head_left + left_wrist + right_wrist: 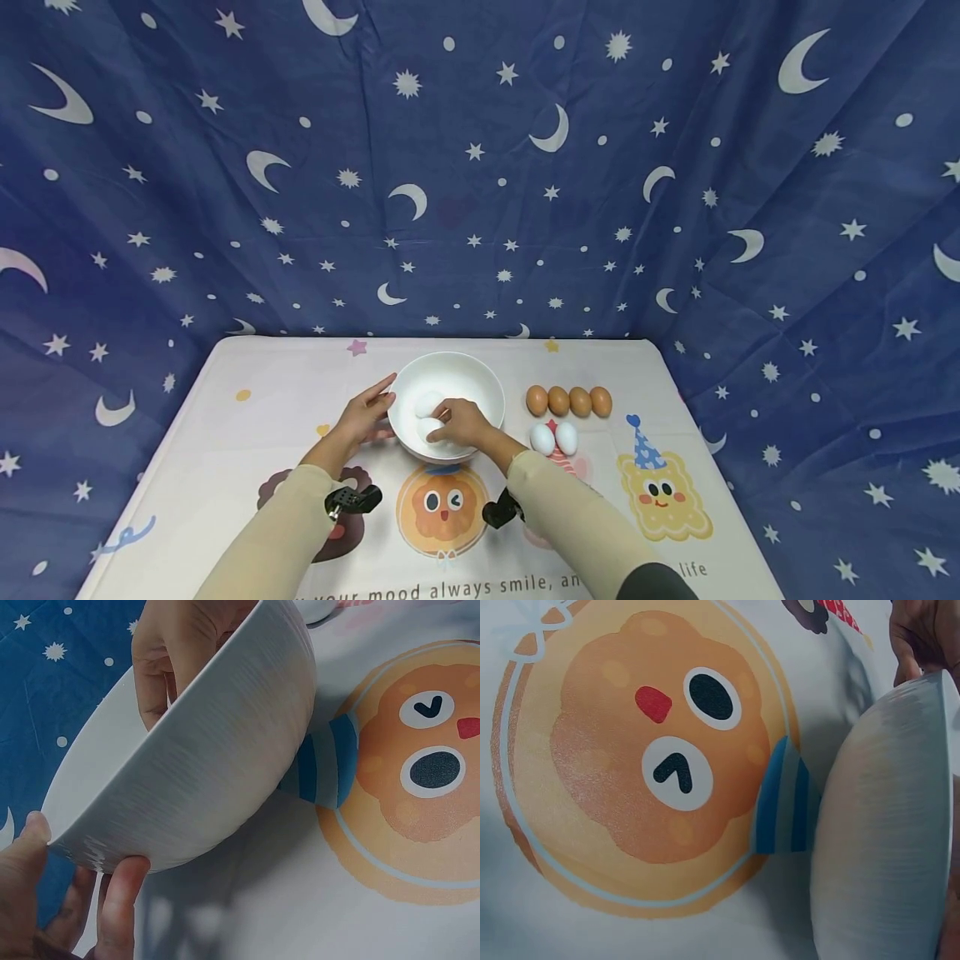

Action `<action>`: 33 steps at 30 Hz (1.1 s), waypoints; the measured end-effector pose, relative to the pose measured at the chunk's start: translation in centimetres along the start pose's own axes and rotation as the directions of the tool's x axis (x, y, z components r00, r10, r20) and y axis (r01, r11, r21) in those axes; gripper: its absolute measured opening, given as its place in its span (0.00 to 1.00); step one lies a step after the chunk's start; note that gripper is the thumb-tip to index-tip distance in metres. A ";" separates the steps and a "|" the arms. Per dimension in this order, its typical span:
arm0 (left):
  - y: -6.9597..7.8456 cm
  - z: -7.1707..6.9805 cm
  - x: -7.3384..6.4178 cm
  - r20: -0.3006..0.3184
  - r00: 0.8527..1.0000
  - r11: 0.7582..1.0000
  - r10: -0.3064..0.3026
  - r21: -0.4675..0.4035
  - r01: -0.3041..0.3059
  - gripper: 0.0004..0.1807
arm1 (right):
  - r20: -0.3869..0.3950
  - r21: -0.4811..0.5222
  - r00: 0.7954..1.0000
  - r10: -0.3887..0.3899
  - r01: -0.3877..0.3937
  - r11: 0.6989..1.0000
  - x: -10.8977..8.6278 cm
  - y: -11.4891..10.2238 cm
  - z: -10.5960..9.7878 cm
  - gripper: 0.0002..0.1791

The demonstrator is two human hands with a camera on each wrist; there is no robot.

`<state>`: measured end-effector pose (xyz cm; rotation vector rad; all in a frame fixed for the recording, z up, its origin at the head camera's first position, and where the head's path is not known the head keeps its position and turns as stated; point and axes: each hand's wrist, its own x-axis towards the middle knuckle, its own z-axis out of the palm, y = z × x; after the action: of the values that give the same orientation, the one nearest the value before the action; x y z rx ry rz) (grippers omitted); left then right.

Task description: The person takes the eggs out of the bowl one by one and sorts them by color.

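A white bowl (480, 375) stands on the table. My left hand (366, 414) holds it at its left side; in the left wrist view the thumb (34, 832) is at the rim and the other fingers lie against the outer wall. Inside the bowl, my right hand (463, 423) pinches a white egg (429, 428) between thumb and fingers, low near the bottom. Just behind that one lies another white egg (427, 404). In the right wrist view the bowl's wall (885, 825) hides most of the right hand and both eggs.
Right of the bowl, several brown eggs (558, 401) form a row. Two white eggs (542, 439) lie side by side in front of them. The tablecloth (247, 433) has printed cartoon figures, and a blue curtain (450, 208) with moons and stars hangs behind the table.
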<state>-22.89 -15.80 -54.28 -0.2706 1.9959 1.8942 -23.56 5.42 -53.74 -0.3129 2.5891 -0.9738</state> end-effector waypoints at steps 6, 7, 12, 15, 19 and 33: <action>0.0 0.0 0.0 0.002 1.000 1.000 0.006 -0.003 -0.006 0.29 | 0.095 0.097 0.995 0.044 -0.053 0.994 -0.3 -0.2 -0.6 0.24; -0.1 0.0 0.1 0.002 1.000 1.000 0.006 -0.006 -0.006 0.29 | 0.110 0.121 0.993 0.049 -0.063 0.991 -0.4 -0.3 -0.7 0.24; -0.1 0.0 0.1 0.004 1.000 1.000 0.003 -0.021 -0.003 0.29 | 0.154 0.229 0.986 0.058 -0.093 0.969 -0.8 -0.7 -1.1 0.22; -0.1 0.0 0.1 0.001 1.000 1.000 0.002 -0.020 -0.002 0.29 | 0.174 0.295 0.982 0.069 -0.119 0.948 -1.0 -0.9 -1.1 0.20; -0.1 0.0 0.1 -0.007 1.000 1.000 0.001 -0.013 -0.001 0.29 | 0.201 0.373 0.977 0.078 -0.150 0.916 -1.1 -0.8 -1.4 0.20; 0.1 0.1 -0.2 -0.007 1.000 1.000 -0.004 0.002 0.004 0.29 | 0.252 0.546 0.958 0.136 -0.257 0.798 -3.0 -0.2 -4.2 0.28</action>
<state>-22.76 -15.73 -54.11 -0.2808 2.0005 1.8915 -22.47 8.75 -49.86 0.0256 1.9702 -1.4913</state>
